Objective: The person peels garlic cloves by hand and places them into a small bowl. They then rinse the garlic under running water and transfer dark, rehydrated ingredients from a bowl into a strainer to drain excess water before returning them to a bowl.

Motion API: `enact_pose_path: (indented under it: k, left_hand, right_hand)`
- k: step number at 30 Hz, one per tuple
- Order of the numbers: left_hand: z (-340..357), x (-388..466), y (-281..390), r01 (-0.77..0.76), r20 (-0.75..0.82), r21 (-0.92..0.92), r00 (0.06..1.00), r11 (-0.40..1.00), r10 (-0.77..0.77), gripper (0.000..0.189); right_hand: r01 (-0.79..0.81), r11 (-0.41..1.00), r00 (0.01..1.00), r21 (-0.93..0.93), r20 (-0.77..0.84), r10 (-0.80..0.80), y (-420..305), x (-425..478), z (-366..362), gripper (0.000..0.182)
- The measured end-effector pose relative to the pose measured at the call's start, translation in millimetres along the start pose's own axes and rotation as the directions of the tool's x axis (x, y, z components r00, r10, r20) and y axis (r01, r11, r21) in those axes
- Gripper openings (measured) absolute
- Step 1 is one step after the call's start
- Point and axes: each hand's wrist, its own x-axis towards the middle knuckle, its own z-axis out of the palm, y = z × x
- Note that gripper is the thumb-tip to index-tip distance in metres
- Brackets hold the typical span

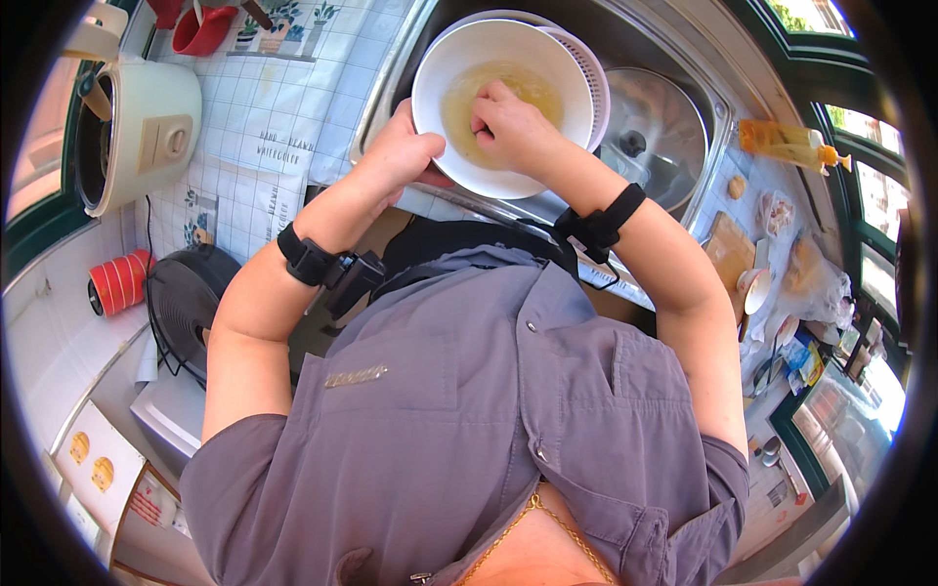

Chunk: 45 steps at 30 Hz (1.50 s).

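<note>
A white bowl [432, 88] with yellowish liquid [535, 80] in it is tilted over the sink. My left hand [410, 150] grips its near left rim, thumb over the edge. Inside the bowl, my right hand [513, 124] is down at the liquid with its fingers curled; whether they hold anything is hidden. Behind and under the bowl shows a pale strainer basket [599, 95] with slotted sides.
The metal sink [722, 110] holds a large round metal lid or pan [667, 132] at right. Beyond its right edge lie a pump bottle [780, 144], a wooden board [729, 256] and plastic bags [813, 286]. A rice cooker [157, 132] and red cup [201, 33] are at left.
</note>
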Motion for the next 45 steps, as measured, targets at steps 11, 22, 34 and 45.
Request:
enact_pose_path:
  k: [11,22,34,45]
  left_hand:
    - [-6.7,3.1,0.9,0.069,0.009,-0.010,0.998,0.998,-0.069,0.061]
    - [-16.8,11.4,-9.2,-0.019,-0.126,-0.113,0.992,0.993,0.005,0.054]
    - [-13.1,16.1,0.8,-0.111,-0.136,-0.046,0.985,0.993,0.103,0.058]
    - [53.1,6.0,-7.7,-0.115,-0.018,0.087,0.993,0.990,0.117,0.064]
  right_hand:
    - [0.108,0.979,0.929,0.175,-0.368,-0.037,-10.2,-7.8,-47.0,0.010]
    - [-0.347,0.774,0.776,0.529,-0.301,0.554,89.9,-49.2,-57.4,0.033]
    - [-0.484,0.769,0.761,0.418,-0.234,0.605,103.8,-98.1,-71.3,0.039]
    - [-0.328,0.542,0.838,0.774,-0.026,0.544,76.1,-149.2,-63.3,0.045]
